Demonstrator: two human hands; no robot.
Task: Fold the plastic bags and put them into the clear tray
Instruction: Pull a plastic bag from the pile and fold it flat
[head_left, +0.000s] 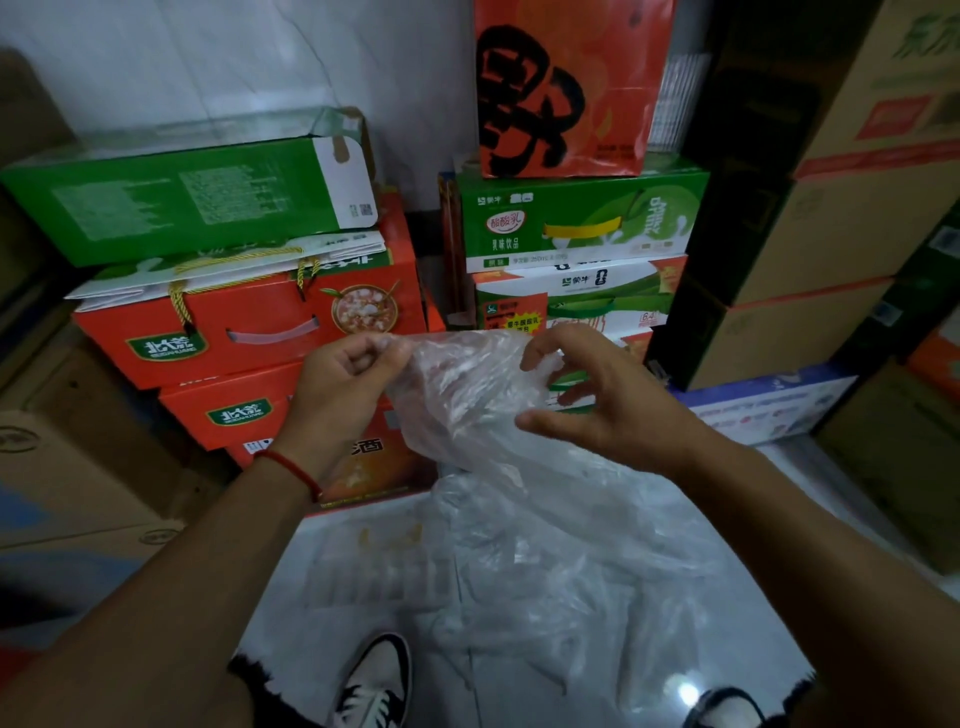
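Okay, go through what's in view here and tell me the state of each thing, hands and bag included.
Left hand: pinches the bag's top edge.
Right hand: fingers curled over the bag's other edge, thumb spread.
Plastic bag: held up, crumpled, unfolded, hanging down.
Loose plastic on the floor: crumpled, unfolded.
Stacked cartons: closed.
Clear tray: cannot be made out.

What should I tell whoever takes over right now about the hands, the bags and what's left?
Left hand: pinches the top edge of a crinkled clear plastic bag held up in the air.
Right hand: fingers curled on the same bag's other side.
More clear plastic lies on the pale floor below.
Clear tray: I cannot make it out.
Done: no folded bag visible.
Left: fold this bag, find the tray, put it in, then the rest.
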